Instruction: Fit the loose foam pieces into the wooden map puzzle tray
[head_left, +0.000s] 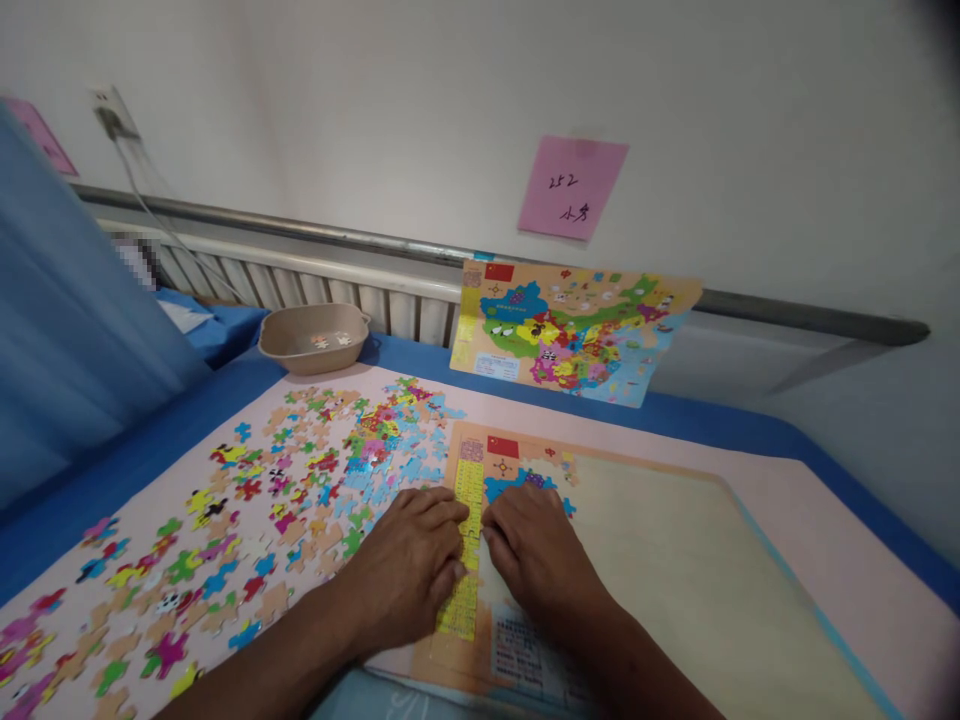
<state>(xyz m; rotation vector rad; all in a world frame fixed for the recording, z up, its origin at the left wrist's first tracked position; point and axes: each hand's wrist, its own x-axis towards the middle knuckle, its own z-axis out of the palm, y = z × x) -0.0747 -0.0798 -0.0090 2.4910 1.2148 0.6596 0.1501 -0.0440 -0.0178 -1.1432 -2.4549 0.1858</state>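
Note:
A jigsaw board [660,560] lies on the pink sheet, with assembled pieces along its left side: a yellow strip [469,500], a red flag [502,446] and part of a blue area. My left hand [412,550] rests over the board's left border, its fingers curled together and its thumb on the yellow strip. Just right of the strip, my right hand [536,540] is bent down onto the assembled part, below the blue pieces. Its fingertips are hidden, so anything pinched there is out of sight. Loose jigsaw pieces [274,480] spread across the sheet to the left.
A beige basin [307,345] holding a few pieces stands at the back left. The colourful reference map [570,330] leans against the wall rail [360,240]. A pink note [574,187] is on the wall. A blue curtain [82,320] hangs at left.

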